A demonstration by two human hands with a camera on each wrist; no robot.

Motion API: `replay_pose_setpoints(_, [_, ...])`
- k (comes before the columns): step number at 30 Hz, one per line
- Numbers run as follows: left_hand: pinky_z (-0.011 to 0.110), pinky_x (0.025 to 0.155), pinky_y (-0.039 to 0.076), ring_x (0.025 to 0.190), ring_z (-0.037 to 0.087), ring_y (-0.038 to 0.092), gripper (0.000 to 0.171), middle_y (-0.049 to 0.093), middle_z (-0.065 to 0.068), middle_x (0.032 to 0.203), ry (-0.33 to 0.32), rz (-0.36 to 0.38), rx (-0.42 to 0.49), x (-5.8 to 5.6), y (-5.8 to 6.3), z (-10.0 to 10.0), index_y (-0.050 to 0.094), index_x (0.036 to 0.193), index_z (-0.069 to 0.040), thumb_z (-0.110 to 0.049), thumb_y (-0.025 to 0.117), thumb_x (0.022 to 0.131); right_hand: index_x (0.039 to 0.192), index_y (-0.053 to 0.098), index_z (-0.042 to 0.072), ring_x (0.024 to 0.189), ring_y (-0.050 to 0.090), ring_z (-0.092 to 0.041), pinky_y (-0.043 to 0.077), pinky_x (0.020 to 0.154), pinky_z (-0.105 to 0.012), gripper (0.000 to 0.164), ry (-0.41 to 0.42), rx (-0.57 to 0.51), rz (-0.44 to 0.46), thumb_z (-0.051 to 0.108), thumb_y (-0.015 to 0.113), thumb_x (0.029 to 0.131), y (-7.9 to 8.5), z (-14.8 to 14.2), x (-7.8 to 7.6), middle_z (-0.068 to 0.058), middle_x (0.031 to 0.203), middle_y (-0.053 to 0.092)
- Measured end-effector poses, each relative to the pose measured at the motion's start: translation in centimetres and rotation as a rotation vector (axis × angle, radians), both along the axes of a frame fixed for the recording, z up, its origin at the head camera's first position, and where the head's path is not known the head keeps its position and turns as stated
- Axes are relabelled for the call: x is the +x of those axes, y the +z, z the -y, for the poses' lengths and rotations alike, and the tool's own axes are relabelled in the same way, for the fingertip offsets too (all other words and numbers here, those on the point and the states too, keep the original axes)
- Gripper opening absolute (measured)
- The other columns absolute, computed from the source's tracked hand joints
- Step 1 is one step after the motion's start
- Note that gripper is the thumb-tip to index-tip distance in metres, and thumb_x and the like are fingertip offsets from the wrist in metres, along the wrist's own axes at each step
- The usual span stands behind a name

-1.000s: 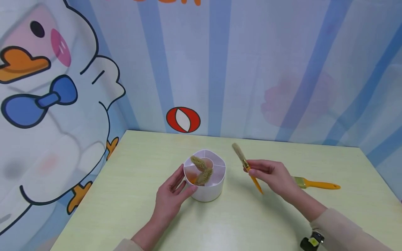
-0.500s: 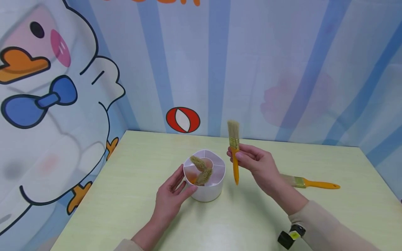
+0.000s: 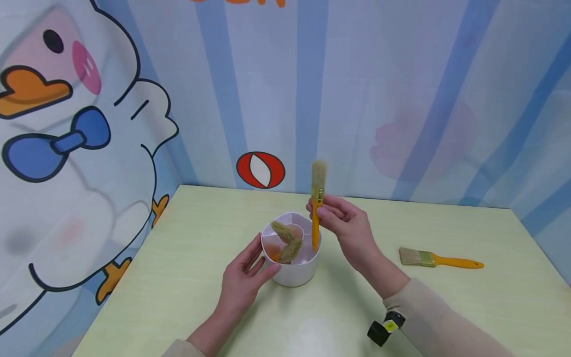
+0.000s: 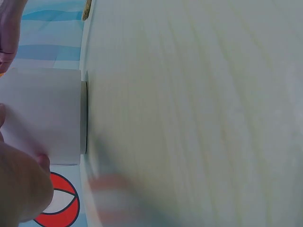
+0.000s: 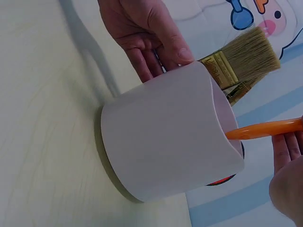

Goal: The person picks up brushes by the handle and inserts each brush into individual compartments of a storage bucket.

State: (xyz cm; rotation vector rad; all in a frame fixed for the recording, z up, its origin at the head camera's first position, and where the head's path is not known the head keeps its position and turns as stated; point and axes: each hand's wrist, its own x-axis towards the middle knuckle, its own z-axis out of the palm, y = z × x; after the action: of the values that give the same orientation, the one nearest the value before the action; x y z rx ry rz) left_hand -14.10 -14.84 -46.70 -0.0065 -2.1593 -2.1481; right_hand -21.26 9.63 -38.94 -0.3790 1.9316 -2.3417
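Observation:
A white divided holder (image 3: pixel 294 275) stands on the table. My left hand (image 3: pixel 241 280) grips its left side, thumb at the front near the rim. Two paintbrushes (image 3: pixel 290 251) stand in it bristles up; their metal ferrules show in the right wrist view. My right hand (image 3: pixel 348 228) pinches another paintbrush (image 3: pixel 318 194) by its orange handle, bristles up and nearly vertical. In the right wrist view the handle (image 5: pixel 265 129) points into the holder's mouth, its tip just at the rim. The left wrist view shows the holder's plain wall (image 4: pixel 47 113).
One more paintbrush (image 3: pixel 439 259) with an orange handle lies flat on the pale table (image 3: pixel 178 297), right of the holder. Behind the table hangs a blue striped backdrop (image 3: pixel 348 99) with a cartoon duck (image 3: pixel 89 223) on the left.
My right hand has carried its paintbrush leftward and up, turning it from slanted to upright, over the holder's right side. The left hand and holder have stayed put.

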Motion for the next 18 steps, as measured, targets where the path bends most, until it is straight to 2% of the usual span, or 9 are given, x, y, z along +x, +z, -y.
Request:
replay_pose_setpoints(11, [0.032,0.112,0.05,0.152,0.027,0.047,0.079,0.048,0.002,0.165,-0.007,0.002,-0.009,0.1,0.1,-0.2,0.051,0.16,-0.015,-0.014,0.088,0.091,0.142,0.064,-0.002,0.115,0.075,-0.013,0.059,0.104,-0.029,0.042,-0.038,0.139,0.059,0.012,0.073,0.103,-1.4,-0.1,1.4,-0.008,0.124,0.079])
replay_pose_setpoints(18, [0.031,0.111,0.051,0.151,0.027,0.048,0.078,0.049,0.002,0.165,-0.004,-0.003,-0.011,0.1,0.1,-0.1,0.052,0.16,-0.015,-0.014,0.088,0.091,0.14,0.063,-0.006,0.107,0.077,-0.012,0.063,0.098,-0.031,0.042,-0.037,0.183,0.03,0.007,0.073,0.102,-2.0,-0.2,2.3,-0.017,0.124,0.077])
